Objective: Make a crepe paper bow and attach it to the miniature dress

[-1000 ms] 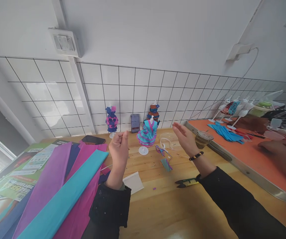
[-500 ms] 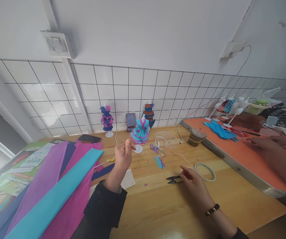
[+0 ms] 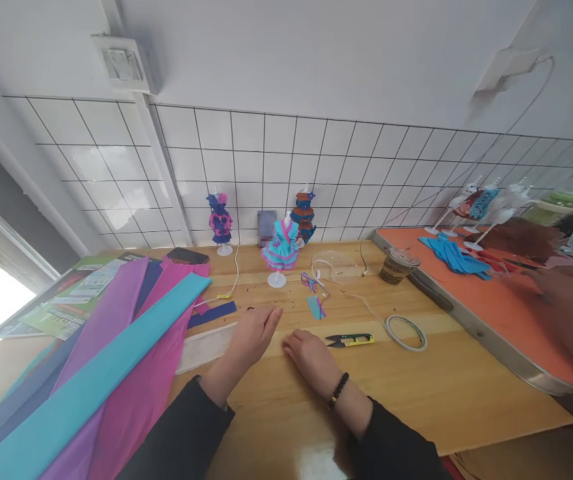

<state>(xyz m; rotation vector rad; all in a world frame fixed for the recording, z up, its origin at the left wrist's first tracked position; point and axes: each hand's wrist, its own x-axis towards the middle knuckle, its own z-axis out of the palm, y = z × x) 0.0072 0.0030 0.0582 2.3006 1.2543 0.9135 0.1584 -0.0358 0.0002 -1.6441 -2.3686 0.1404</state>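
Observation:
My left hand (image 3: 255, 331) is closed over the middle of the table, thumb laid along its curled fingers; whatever they may hold is hidden. Close by on its right, my right hand (image 3: 311, 355) has its fingers bent and pressed together, with nothing identifiable in them. Yellow-handled thread snips (image 3: 351, 340) lie just beyond my right hand. A miniature dress form in a turquoise and pink dress (image 3: 282, 247) stands upright behind the hands. In front of it lie a small turquoise scrap (image 3: 315, 307) and a purple and blue ribbon-like piece (image 3: 309, 282).
Long strips of turquoise (image 3: 116, 360) and pink fabric (image 3: 139, 373) cover the left side. A tape roll (image 3: 406, 333) and a brown cup (image 3: 398, 265) are on the right. Another person's hand (image 3: 566, 287) reaches over the orange table (image 3: 446, 283). Two dressed forms stand at the wall.
My right hand has left the thread snips and moved left. My left hand has lowered toward it, so the two are now close together. The view has shifted slightly.

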